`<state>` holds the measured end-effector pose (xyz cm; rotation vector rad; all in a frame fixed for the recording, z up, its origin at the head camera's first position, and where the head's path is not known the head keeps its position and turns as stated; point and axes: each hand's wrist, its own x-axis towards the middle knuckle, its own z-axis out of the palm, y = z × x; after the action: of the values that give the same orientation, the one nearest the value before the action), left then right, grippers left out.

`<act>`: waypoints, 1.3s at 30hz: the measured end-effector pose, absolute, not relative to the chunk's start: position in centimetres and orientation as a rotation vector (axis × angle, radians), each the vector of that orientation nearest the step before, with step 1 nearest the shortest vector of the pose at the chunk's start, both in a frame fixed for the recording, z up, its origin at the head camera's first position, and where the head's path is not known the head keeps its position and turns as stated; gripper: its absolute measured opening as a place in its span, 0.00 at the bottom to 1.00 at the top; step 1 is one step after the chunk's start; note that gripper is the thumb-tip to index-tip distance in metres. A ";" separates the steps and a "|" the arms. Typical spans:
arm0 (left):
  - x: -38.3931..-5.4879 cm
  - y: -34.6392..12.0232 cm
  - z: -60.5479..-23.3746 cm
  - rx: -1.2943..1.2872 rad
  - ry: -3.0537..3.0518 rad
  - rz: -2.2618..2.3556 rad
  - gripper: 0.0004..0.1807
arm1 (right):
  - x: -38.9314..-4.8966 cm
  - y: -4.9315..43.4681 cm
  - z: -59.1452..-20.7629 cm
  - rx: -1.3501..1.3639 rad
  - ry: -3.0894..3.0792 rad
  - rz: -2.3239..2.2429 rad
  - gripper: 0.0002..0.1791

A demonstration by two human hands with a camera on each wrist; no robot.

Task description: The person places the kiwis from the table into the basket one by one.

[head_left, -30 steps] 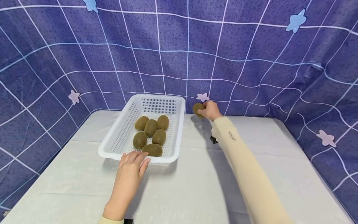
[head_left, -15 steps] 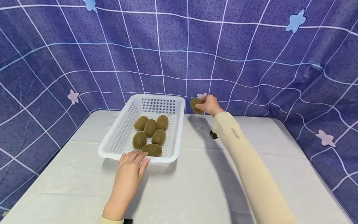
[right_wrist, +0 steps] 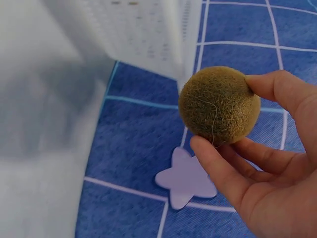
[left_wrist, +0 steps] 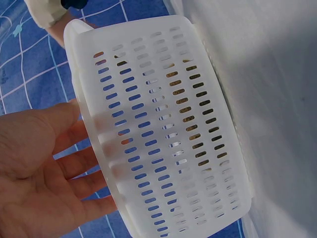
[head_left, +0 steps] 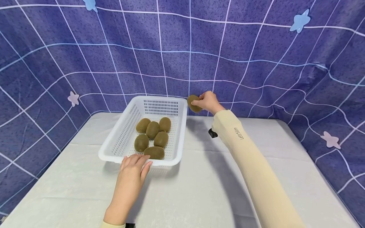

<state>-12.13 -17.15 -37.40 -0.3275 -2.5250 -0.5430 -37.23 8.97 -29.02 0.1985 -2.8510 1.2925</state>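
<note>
My right hand (head_left: 209,102) pinches a brown fuzzy kiwi (head_left: 194,104) between thumb and fingers, raised above the table beside the basket's back right corner. Up close in the right wrist view, the kiwi (right_wrist: 218,106) shows its rounded end, with the thumb on one side and fingers beneath. A white slotted plastic basket (head_left: 182,139) stands left of centre, several kiwis (head_left: 153,129) lying inside. My left hand (head_left: 131,177) grips its front rim, fingers over the edge. Through the slotted wall (left_wrist: 158,124), the left wrist view shows faint fingertips and brown fruit.
The basket stands on a table with a pale cloth (head_left: 199,190). A blue gridded curtain (head_left: 242,57) with star shapes rises behind and at both sides. A black strap piece (head_left: 212,133) shows under the right sleeve (head_left: 242,142).
My right hand has moved left and upward with the kiwi, closer to the basket. The left hand keeps its place on the rim, and the kiwis in the basket lie as before.
</note>
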 end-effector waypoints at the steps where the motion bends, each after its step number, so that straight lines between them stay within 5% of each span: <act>1: -12.1 -17.1 -37.4 -0.328 -2.526 -0.543 0.14 | -37.2 8.8 -28.9 0.198 -2.848 1.315 0.21; 39: -12.1 -17.2 -37.3 -0.310 -2.545 -0.546 0.14 | -36.0 -0.2 -27.5 -0.088 -2.694 1.773 0.24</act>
<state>-12.06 -17.18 -37.32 -0.3099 -2.5448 -0.5459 -35.97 -0.22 -27.53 -0.0875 -2.6942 1.7727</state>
